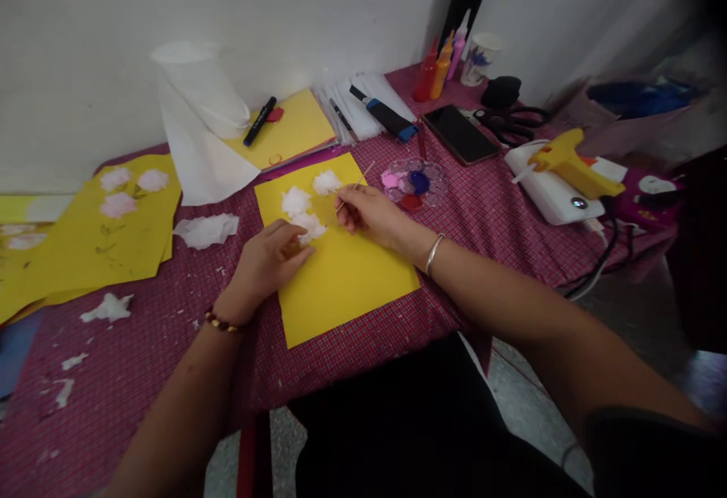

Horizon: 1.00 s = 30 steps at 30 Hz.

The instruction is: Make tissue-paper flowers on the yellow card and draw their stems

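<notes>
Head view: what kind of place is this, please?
Probably a home craft table: a yellow paper sheet with white tissue flowers, a paint palette, a glue gun and scissors on a checked cloth.

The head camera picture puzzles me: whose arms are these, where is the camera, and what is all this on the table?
No machine here: a person wears a camera on the head, looking down at their own two hands. The left hand presses on a yellow sheet by some white tissue tufts. The right hand pinches a thin stick whose tip points towards a paint palette. The sheet lies on a red checked cloth. Further back are a phone, scissors, a yellow glue gun, paint bottles and a black marker.
</notes>
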Each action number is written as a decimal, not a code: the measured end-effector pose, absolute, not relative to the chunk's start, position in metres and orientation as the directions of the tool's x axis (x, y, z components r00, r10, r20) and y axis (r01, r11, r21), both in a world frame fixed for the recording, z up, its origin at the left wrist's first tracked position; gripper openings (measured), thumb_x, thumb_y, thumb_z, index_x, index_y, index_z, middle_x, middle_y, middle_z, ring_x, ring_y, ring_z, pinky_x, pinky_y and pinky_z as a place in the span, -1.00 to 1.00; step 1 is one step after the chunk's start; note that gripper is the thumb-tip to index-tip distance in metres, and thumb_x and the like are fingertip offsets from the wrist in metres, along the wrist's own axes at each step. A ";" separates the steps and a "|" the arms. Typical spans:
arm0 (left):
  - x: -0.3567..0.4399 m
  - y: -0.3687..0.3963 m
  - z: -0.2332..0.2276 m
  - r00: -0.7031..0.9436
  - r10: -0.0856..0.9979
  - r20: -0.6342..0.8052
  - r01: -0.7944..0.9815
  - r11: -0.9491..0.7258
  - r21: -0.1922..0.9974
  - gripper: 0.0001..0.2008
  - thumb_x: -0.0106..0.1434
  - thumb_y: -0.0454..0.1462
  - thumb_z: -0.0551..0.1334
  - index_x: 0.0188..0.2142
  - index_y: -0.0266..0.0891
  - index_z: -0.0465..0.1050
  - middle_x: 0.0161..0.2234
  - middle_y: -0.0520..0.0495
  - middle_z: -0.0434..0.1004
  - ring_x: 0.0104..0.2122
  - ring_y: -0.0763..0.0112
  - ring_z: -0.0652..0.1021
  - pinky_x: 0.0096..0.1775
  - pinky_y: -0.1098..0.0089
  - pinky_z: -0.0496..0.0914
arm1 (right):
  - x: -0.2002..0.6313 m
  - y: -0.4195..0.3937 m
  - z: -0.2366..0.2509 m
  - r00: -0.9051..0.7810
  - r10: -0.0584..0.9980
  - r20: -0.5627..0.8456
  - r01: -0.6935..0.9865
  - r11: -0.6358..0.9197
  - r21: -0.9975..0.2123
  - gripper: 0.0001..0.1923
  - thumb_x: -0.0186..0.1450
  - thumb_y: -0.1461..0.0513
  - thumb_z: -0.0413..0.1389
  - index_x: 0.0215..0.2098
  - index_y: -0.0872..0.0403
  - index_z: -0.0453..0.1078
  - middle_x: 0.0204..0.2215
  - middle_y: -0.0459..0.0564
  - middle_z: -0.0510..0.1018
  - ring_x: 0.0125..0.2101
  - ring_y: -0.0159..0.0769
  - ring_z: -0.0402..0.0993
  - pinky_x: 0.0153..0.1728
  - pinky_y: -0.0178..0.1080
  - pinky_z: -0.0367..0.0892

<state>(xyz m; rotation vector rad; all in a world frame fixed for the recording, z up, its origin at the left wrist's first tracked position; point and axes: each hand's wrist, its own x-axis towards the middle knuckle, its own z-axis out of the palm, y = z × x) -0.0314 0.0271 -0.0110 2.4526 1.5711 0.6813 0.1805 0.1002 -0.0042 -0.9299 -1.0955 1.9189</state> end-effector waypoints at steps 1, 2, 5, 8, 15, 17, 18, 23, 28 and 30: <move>-0.029 0.029 -0.014 0.353 0.893 0.281 0.827 -0.438 0.352 -0.79 0.23 -0.21 0.26 -0.16 -0.23 0.43 -0.36 -0.01 0.44 -0.39 0.41 0.47 -0.36 0.41 0.37 | 0.180 0.100 -0.005 -0.466 0.857 -0.219 -0.213 -0.349 -0.913 -0.68 0.42 0.31 -0.08 -0.50 0.10 0.29 -0.75 -0.20 0.40 -0.78 -0.56 0.22 -0.73 -0.46 0.12; -0.026 0.031 -0.016 0.348 0.895 0.278 0.832 -0.432 0.349 -0.82 0.24 -0.21 0.25 -0.19 -0.23 0.44 -0.37 -0.01 0.44 -0.39 0.41 0.47 -0.35 0.40 0.36 | 0.179 0.100 -0.005 -0.463 0.862 -0.207 -0.195 -0.326 -0.925 -0.68 0.41 0.31 -0.07 -0.50 0.10 0.29 -0.74 -0.20 0.40 -0.78 -0.56 0.22 -0.72 -0.46 0.13; -0.021 0.039 -0.022 0.295 0.911 0.288 0.826 -0.395 0.403 -0.91 0.24 -0.28 0.18 -0.36 -0.23 0.44 -0.43 0.00 0.44 -0.42 0.42 0.46 -0.36 0.40 0.32 | 0.176 0.098 -0.009 -0.471 0.864 -0.180 -0.145 -0.278 -0.950 -0.69 0.40 0.33 -0.07 -0.50 0.10 0.28 -0.74 -0.20 0.40 -0.77 -0.55 0.23 -0.72 -0.45 0.14; -0.020 0.046 -0.026 0.146 0.954 0.262 0.790 -0.272 0.550 -0.88 0.21 -0.29 0.18 -0.45 -0.23 0.44 -0.49 0.04 0.47 -0.47 0.45 0.45 -0.40 0.42 0.31 | 0.173 0.097 -0.013 -0.459 0.873 -0.161 -0.113 -0.238 -0.965 -0.72 0.40 0.33 -0.07 -0.48 0.09 0.27 -0.73 -0.22 0.40 -0.77 -0.54 0.23 -0.72 -0.45 0.14; -0.020 0.052 -0.027 0.011 0.981 0.195 0.703 -0.146 0.696 -0.90 0.14 -0.27 0.24 -0.48 -0.22 0.45 -0.53 0.05 0.49 -0.52 0.49 0.42 -0.44 0.43 0.30 | 0.168 0.089 -0.020 -0.465 0.885 -0.023 0.003 -0.024 -1.000 -0.82 0.40 0.30 -0.03 -0.39 0.09 0.27 -0.60 -0.21 0.44 -0.71 -0.58 0.23 -0.67 -0.45 0.13; -0.018 0.051 -0.025 0.010 0.982 0.188 0.693 -0.143 0.707 -0.90 0.14 -0.27 0.23 -0.49 -0.22 0.44 -0.54 0.04 0.48 -0.53 0.50 0.41 -0.45 0.43 0.29 | 0.167 0.087 -0.021 -0.480 0.877 0.016 0.036 0.038 -0.999 -0.83 0.39 0.28 -0.03 -0.39 0.09 0.26 -0.57 -0.19 0.44 -0.69 -0.56 0.25 -0.64 -0.43 0.16; -0.018 0.051 -0.024 0.011 0.982 0.186 0.689 -0.143 0.710 -0.90 0.13 -0.27 0.23 -0.49 -0.22 0.43 -0.54 0.05 0.47 -0.53 0.50 0.41 -0.46 0.43 0.29 | 0.167 0.087 -0.022 -0.487 0.873 0.030 0.054 0.065 -0.996 -0.83 0.39 0.27 -0.03 -0.38 0.09 0.25 -0.56 -0.18 0.45 -0.67 -0.55 0.26 -0.62 -0.42 0.17; -0.021 0.051 -0.023 0.060 0.972 0.225 0.729 -0.197 0.656 -0.75 0.25 -0.18 0.14 -0.51 -0.22 0.43 -0.59 0.05 0.40 -0.54 0.47 0.39 -0.46 0.42 0.26 | 0.170 0.084 -0.024 -0.528 0.843 0.099 0.171 0.220 -0.960 -0.81 0.39 0.21 -0.05 -0.36 0.10 0.29 -0.45 -0.09 0.49 -0.58 -0.49 0.33 -0.49 -0.36 0.24; -0.023 0.051 -0.024 0.031 0.975 0.219 0.675 -0.182 0.715 -0.59 0.36 -0.11 0.00 -0.45 -0.22 0.49 -0.56 0.01 0.45 -0.53 0.45 0.45 -0.44 0.41 0.30 | 0.171 0.075 -0.026 -0.560 0.801 0.212 0.213 0.386 -0.897 -0.78 0.40 0.20 -0.08 -0.35 0.07 0.31 -0.35 -0.03 0.47 -0.47 -0.41 0.35 -0.39 -0.32 0.26; -0.022 0.050 -0.025 0.017 0.976 0.215 0.652 -0.174 0.738 -0.59 0.36 -0.09 0.01 -0.45 -0.22 0.49 -0.57 0.00 0.45 -0.54 0.46 0.44 -0.45 0.41 0.30 | 0.171 0.072 -0.026 -0.568 0.794 0.217 0.225 0.404 -0.887 -0.80 0.38 0.22 -0.08 -0.36 0.06 0.31 -0.33 -0.04 0.46 -0.45 -0.41 0.35 -0.37 -0.32 0.27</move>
